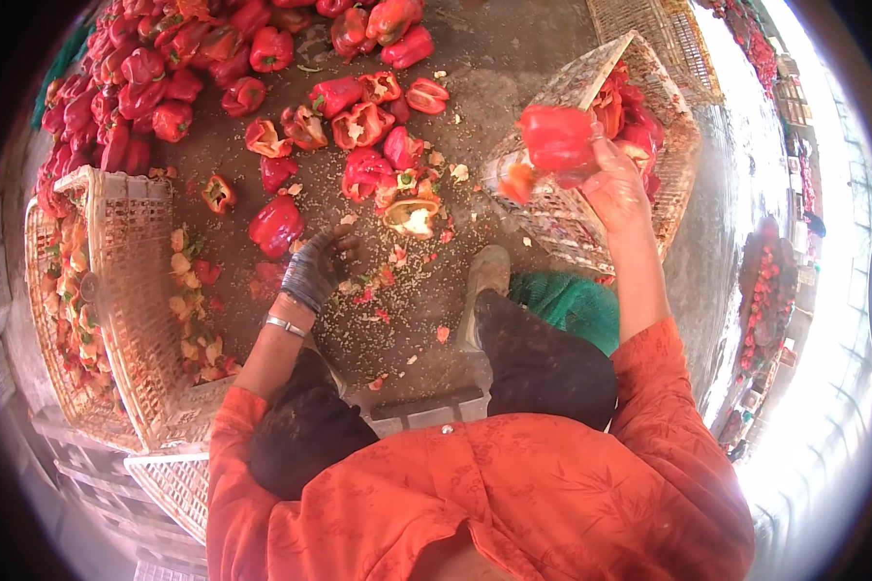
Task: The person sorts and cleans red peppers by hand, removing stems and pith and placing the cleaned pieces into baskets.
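Observation:
My right hand (618, 192) grips a red bell pepper (555, 138) over the side of a plastic crate (564, 225) at the right. Inside that crate lie more red peppers (641, 136). Just below the held pepper, a blurred orange-red piece (516, 182) shows; whether it touches the pepper I cannot tell. My left hand (315, 266), in a grey glove with bare-looking, dirty fingertips, is low over the floor with nothing in it, its fingers apart and slightly bent. A whole red bell pepper (276, 226) rests on the floor close beside it.
Whole peppers pile up (155, 82) at the far left. Cut-open peppers (362, 126) and scattered seeds cover the floor ahead. A crate (131, 290) stands at the left, with pepper cores (192, 320) next to it. Green netting (572, 308) lies by my right leg.

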A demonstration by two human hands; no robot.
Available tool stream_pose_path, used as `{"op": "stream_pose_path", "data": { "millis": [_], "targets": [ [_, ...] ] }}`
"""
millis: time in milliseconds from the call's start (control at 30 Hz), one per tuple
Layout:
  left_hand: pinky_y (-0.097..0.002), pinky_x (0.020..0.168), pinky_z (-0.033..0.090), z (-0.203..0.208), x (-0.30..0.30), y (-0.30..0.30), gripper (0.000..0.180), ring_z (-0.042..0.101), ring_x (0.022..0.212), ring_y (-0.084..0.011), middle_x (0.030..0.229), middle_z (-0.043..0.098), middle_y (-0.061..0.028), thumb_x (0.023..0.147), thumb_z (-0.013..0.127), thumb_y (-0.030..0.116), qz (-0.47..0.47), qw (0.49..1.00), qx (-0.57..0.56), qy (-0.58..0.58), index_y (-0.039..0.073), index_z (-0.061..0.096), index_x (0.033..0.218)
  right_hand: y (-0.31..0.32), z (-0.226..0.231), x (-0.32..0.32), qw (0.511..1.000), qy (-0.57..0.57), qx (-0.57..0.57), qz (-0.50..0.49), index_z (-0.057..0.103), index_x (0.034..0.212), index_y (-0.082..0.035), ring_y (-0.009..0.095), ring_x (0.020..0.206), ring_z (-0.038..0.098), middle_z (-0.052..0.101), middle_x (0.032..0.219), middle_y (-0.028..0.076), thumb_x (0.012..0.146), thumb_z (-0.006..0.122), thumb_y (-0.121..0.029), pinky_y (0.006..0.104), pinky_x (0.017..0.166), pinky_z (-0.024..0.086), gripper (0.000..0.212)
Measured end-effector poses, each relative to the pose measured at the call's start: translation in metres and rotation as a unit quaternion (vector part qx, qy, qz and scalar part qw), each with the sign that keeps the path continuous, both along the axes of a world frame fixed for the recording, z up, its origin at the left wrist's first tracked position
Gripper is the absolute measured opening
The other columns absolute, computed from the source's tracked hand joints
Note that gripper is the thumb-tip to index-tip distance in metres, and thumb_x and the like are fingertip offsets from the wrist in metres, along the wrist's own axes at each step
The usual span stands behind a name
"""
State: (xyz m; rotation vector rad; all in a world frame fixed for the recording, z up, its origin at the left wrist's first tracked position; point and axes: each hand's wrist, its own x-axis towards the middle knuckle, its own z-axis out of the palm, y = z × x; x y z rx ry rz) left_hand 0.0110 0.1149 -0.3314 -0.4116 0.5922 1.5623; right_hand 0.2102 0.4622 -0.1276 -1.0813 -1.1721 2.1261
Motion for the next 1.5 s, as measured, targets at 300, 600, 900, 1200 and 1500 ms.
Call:
{"op": "stream_pose_path", "data": {
  "millis": [300, 600, 900, 1200, 1500],
  "targets": [
    [-0.0367, 0.061, 0.050, -0.011, -0.020, -0.015, 0.017, 0.061, 0.077, -0.0230, 0.090, 0.061, -0.0082, 0.089, 0.055, 0.024, 0.033, 0.999, -0.018, -0.012, 0.008, 0.055, 0.096, 0.071, 0.032, 0.075, 0.993, 0.095, 0.009, -0.074, 0.052, 0.122, -0.008, 0.030, 0.117, 0.049, 0.056, 0.120, 0.011, 0.086, 0.061, -0.020, 0.0491, 0.094, 0.044, 0.038],
    [-0.0362, 0.086, 0.048, -0.046, -0.063, -0.058, 0.057, 0.059, 0.099, -0.0329, 0.109, 0.061, -0.0171, 0.075, 0.069, 0.026, -0.104, 0.557, -0.439, 0.697, 0.003, 0.050, 0.124, 0.049, 0.028, 0.072, 0.854, -0.302, 0.413, -0.093, 0.057, 0.115, -0.004, 0.012, 0.083, 0.060, 0.060, 0.105, 0.007, 0.086, 0.058, -0.006, 0.0228, 0.067, 0.047, 0.029],
    [-0.0405, 0.088, 0.046, -0.045, -0.093, -0.017, 0.055, 0.056, 0.107, -0.0307, 0.115, 0.057, -0.0154, 0.073, 0.063, 0.022, -0.418, 0.241, -0.436, 0.760, 0.007, 0.049, 0.124, -0.110, -0.048, -0.077, 0.807, -0.152, 0.376, 0.429, 0.061, 0.106, -0.004, 0.009, 0.071, 0.058, 0.059, 0.081, 0.003, 0.084, 0.057, -0.005, 0.0236, 0.059, 0.046, 0.022],
    [-0.0330, 0.068, 0.054, -0.008, -0.086, -0.037, 0.057, 0.064, 0.077, -0.0216, 0.091, 0.064, -0.0122, 0.077, 0.071, 0.030, -0.076, 0.889, -0.198, 0.406, -0.008, 0.051, 0.114, -0.159, -0.112, -0.103, 0.834, -0.188, 0.227, 0.466, 0.058, 0.107, -0.003, 0.017, 0.067, 0.058, 0.059, 0.085, 0.007, 0.077, 0.063, -0.008, 0.0277, 0.063, 0.049, 0.031],
    [-0.0394, 0.068, 0.055, 0.032, -0.016, -0.009, 0.065, 0.064, 0.089, -0.0222, 0.109, 0.062, -0.0095, 0.083, 0.053, 0.058, -0.064, 0.991, 0.070, 0.091, 0.008, 0.051, 0.123, -0.156, -0.095, -0.125, 0.843, -0.132, 0.175, 0.490, 0.046, 0.123, -0.003, 0.018, 0.093, 0.059, 0.060, 0.106, 0.011, 0.074, 0.069, -0.014, 0.0300, 0.083, 0.048, 0.055]
  ]
}}
